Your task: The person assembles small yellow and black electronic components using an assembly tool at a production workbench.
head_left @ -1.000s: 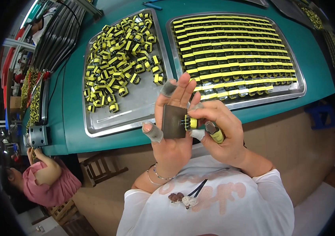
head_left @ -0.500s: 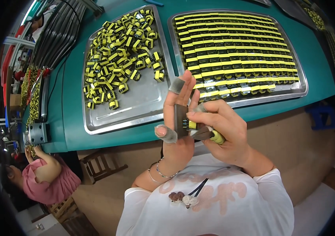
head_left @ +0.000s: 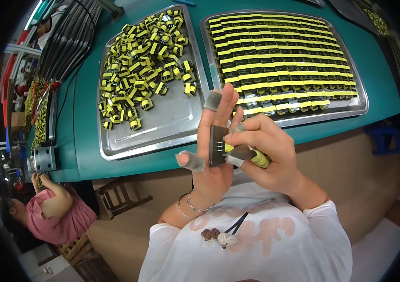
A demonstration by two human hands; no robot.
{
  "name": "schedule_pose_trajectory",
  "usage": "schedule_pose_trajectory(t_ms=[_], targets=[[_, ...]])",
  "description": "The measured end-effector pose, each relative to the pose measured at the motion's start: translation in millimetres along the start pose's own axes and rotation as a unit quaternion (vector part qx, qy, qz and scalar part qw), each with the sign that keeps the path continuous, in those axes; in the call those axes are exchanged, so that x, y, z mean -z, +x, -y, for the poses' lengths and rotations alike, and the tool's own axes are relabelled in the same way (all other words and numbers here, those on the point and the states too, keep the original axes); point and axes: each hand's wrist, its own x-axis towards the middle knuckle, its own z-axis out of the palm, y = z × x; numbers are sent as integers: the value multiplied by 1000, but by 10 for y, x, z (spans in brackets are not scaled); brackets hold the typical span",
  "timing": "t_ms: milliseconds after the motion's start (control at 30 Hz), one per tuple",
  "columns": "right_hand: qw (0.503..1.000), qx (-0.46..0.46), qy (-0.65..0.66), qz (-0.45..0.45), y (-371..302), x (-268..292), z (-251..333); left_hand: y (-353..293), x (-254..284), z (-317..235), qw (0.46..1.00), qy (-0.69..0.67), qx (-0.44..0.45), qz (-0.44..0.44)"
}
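Note:
My left hand (head_left: 214, 155) is raised palm up in front of my chest, with index and middle fingers stretched and thumb out to the side. Against its palm and fingers rests a dark flat rectangular block (head_left: 216, 144). Grey covers wrap the index fingertip and thumb. My right hand (head_left: 270, 150) is closed, its fingers pinching a small yellow-and-black transformer (head_left: 228, 147) with its metal pins toward the block. Whether the pins touch the block I cannot tell. A yellow rounded thing (head_left: 260, 159) also sits in the right hand, partly hidden by the fingers.
A metal tray (head_left: 148, 145) of loosely heaped transformers is at left on the green table (head_left: 84, 141). Another metal tray (head_left: 362, 101) holds transformers in tight rows. A co-worker in pink (head_left: 63, 211) sits at lower left near a wooden stool (head_left: 122, 197); a blue stool (head_left: 385, 140) stands at right.
My left thumb has swung outward, away from the block. Both hands have shifted only slightly, and the right still pinches the transformer beside the block.

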Motion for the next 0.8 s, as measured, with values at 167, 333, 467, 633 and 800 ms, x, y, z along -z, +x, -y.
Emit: schedule_pose_trajectory(t_ms=[167,333,467,633,800], targets=[[999,3,-35,9,-17,0,6,-16,-9,52,1000,-10,6,-18],[999,28,-27,-14,-26,13,24,-23,83,41,997,70,-7,9],[997,12,20,-73,-50,52,13,-1,121,25,1000,22,-1,-18],[997,-12,50,-55,-83,-27,-64,50,96,25,981,-193,-2,5],[997,33,-34,-61,-64,-41,-35,58,55,14,971,-236,0,30]])
